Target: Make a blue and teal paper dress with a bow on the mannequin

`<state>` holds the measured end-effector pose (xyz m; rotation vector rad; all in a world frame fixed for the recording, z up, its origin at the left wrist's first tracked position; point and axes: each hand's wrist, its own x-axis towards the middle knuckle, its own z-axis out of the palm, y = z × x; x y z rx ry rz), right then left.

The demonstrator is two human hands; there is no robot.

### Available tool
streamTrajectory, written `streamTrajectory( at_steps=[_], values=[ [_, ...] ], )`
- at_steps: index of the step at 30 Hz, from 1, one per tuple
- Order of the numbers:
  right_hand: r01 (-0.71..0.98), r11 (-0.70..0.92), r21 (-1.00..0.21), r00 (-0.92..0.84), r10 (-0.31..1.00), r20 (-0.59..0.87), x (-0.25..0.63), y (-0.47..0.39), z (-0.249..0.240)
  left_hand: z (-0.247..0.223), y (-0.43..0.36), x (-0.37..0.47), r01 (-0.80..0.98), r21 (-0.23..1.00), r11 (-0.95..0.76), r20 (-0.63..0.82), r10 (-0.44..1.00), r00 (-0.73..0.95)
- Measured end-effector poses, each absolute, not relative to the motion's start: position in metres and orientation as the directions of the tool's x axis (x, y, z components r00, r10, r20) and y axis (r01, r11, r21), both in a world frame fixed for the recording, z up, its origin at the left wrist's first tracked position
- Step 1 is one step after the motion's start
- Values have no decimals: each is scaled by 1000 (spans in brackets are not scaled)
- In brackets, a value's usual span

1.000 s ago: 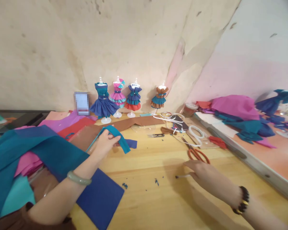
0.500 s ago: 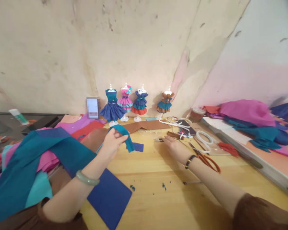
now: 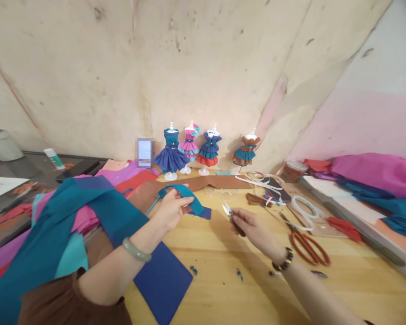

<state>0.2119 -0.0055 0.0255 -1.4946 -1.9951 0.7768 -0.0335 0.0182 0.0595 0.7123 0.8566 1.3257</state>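
Observation:
A teal strip point(image 3: 193, 198) hangs from the closed fingers of my left hand point(image 3: 171, 210), which wears a pale green bangle. Just beneath the strip lies a small blue piece point(image 3: 205, 212) on the wooden table. My right hand point(image 3: 252, 228) is closed around small dark-handled snips point(image 3: 235, 220), their short metal blades apart and pointing up and left, away from the strip. Below my left forearm a blue square sheet point(image 3: 165, 282) rests on the table.
Four small dress forms, one in a blue dress point(image 3: 172, 153), stand by the wall. Orange-handled scissors point(image 3: 309, 246) and a white ribbon roll point(image 3: 304, 207) lie at the right. Long teal material point(image 3: 64, 212) covers the left side. A glue stick point(image 3: 54, 159) stands farther back.
My right hand has picked the snips up from the table and lifted them. The teal strip is still in my left hand. The whole view has shifted.

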Motion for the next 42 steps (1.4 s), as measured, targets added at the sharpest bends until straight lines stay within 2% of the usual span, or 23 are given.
streamTrajectory(
  at_steps=[1,3,6,10,15,42],
  values=[
    [478,134,-868,-243,970,16,205,-13,27,59,18,-33,-531,836,142,-144,989,38],
    [187,10,-982,-234,972,-34,192,-28,30,58,18,-32,-547,820,168,-177,984,37],
    [-19,-79,-997,-285,956,-71,177,-47,36,53,19,-30,-558,811,175,-193,981,26],
    [-158,-233,-959,-393,906,-156,168,-60,42,51,17,-27,-535,832,148,-160,987,23],
    [-219,-337,-916,-421,879,-223,164,-63,39,51,12,-22,-535,837,112,-127,992,9],
    [-305,-457,-835,-431,849,-307,162,-61,44,50,10,-19,-520,843,138,-118,990,71]
  ],
)
